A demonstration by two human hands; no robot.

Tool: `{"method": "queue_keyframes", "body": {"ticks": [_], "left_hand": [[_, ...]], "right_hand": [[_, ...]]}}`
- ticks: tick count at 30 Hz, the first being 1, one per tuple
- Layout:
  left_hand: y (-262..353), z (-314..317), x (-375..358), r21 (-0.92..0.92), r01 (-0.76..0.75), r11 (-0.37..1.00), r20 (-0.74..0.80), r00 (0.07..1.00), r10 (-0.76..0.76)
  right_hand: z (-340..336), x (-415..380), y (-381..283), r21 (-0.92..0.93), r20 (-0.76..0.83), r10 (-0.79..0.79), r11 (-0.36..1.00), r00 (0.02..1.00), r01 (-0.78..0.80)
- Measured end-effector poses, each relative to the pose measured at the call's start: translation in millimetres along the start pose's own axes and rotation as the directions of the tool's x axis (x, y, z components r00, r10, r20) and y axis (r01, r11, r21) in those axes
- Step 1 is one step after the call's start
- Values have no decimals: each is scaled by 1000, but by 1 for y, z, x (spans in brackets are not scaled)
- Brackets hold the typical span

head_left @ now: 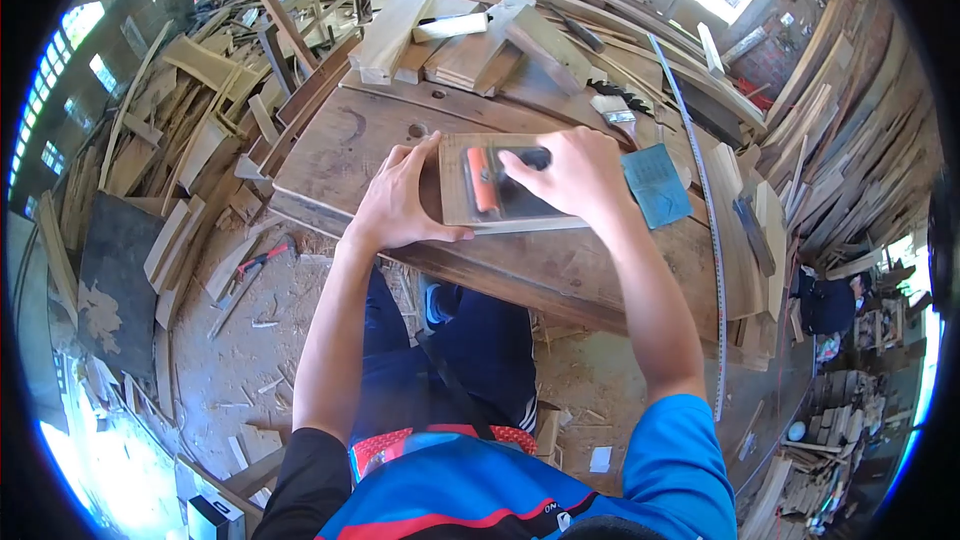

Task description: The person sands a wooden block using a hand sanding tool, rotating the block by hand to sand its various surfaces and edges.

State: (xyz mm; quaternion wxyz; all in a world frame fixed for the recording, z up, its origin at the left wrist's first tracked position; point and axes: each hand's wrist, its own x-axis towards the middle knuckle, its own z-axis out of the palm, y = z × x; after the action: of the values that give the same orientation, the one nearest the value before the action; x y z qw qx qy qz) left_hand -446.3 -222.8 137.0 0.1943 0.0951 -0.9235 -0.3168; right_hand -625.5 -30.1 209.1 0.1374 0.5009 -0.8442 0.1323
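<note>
On the workbench (pixel 330 155), a small wooden board (pixel 520 218) lies flat near the front edge. Left hand (pixel 400 202) rests flat beside it, fingers spread open, thumb pressing the board's near-left edge. Right hand (pixel 572 175) sits on top of the board, fingers curled closed around the black handle of an orange-and-black tool (pixel 492 183) lying on the board. Blue sandpaper sheet (pixel 656 185) just right of the board. Paintbrush (pixel 612 110) further back, near stacked planks (pixel 470 45). Measuring tape (pixel 706 200) runs along the right side. Hammer (pixel 250 275) on the sawdust floor, left.
</note>
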Motion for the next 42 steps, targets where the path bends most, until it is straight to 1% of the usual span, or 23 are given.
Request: {"method": "queue_keyframes", "body": {"ticks": [2,3,4,6,7,8,10,12,13,16,18,19,22,24,26,28,29,30,32,35,38,40,42], "left_hand": [[-1,1,1,33,-13,999,1,1000,13],[-3,1,0,29,-8,1000,-2,1000,8],[-3,1,-1,26,-9,1000,-2,1000,9],[0,1,2,28,-20,999,2,1000,20],[-1,1,2,31,-18,999,3,1000,18],[-1,1,1,31,-10,999,2,1000,10],[0,1,-1,40,-5,999,10,1000,5],[-5,2,3,41,-23,999,1,1000,23],[-10,4,4,41,-40,998,-1,999,40],[-5,3,-1,40,-2,999,15,1000,2],[-1,0,1,44,-2,999,3,1000,2],[-4,2,1,42,-19,999,-8,1000,19],[-5,3,2,35,-17,999,-8,1000,18],[-1,1,0,25,15,1000,13,1000,-15],[3,-2,0,12,60,998,25,998,-60],[-1,2,0,42,-4,999,-6,1000,4],[-4,4,0,56,-32,998,-29,999,34],[-6,4,-1,52,-15,999,-32,999,17],[-6,5,0,45,-6,999,-25,1000,7],[-4,4,1,-21,-27,999,-44,999,26],[-3,1,2,-30,-3,1000,-6,1000,3],[-4,3,4,-6,-26,1000,-10,1000,26],[-8,4,2,13,-38,999,-8,999,38]], "right_hand": [[-7,0,17,30,146,26,999,989,-30],[-11,9,27,41,159,110,992,981,-118],[-7,23,47,-85,176,188,981,966,-175],[-1,39,54,-159,83,236,962,968,-221],[5,38,43,-60,8,193,980,981,-192],[8,36,32,-27,27,153,988,988,-152],[-7,24,-8,-22,184,107,994,977,-105],[-5,1,-25,27,125,-68,998,990,65],[-9,-5,-26,29,134,-105,994,985,102],[-15,6,6,53,196,58,996,979,-69],[11,28,49,-91,45,108,991,993,-103],[13,37,48,-95,-32,127,987,991,-129],[14,51,14,-89,148,246,968,958,-235],[11,41,-21,-51,40,92,995,995,-90],[-1,26,-37,-36,102,59,998,993,-56],[-11,15,-23,1,202,41,999,979,-42],[-8,15,-8,-29,260,101,995,960,-96],[-4,12,11,14,141,92,995,986,-95],[2,22,42,-74,92,156,986,983,-149],[6,30,37,-120,-10,189,975,982,-189],[5,25,14,-46,58,138,990,989,-135],[-7,11,0,1,138,32,999,990,-32],[-9,-5,5,80,39,-170,983,985,167]]}}
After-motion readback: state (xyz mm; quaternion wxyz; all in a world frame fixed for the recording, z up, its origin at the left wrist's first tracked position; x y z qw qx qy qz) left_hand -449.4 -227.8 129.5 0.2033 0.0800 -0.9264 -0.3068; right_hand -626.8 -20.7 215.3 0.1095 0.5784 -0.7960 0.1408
